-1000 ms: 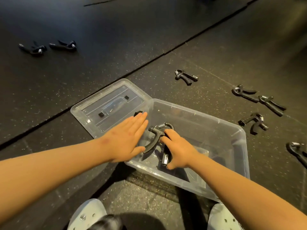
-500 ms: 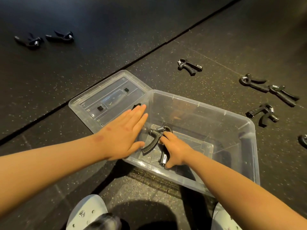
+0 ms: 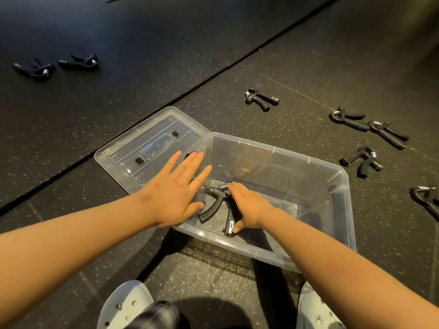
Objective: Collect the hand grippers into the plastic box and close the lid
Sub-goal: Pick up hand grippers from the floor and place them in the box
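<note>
Inside the plastic box (image 3: 307, 159) the right hand (image 3: 252, 208) grasps a hand gripper (image 3: 213, 207) (lying on its bottom), the left hand (image 3: 175, 187) resting flat-fingered on its rim.

A black spring hand gripper (image 3: 213, 205) lies in the clear rectangular plastic box (image 3: 273, 148), held by the right hand (image 3: 249, 206). The clear flat plastic lid (image 3: 147, 143) lies just left of the box, and the left hand (image 3: 175, 191) is over both their edges. On the dark rubber floor (image 3: 237, 55), one loose gripper (image 3: 260, 99) lies behind the box, four more grippers (image 3: 346, 118) (image 3: 387, 135) (image 3: 361, 160) (image 3: 425, 200) to its right, and two far grippers (image 3: 33, 70) (image 3: 79, 64) well apart to the left.
</note>
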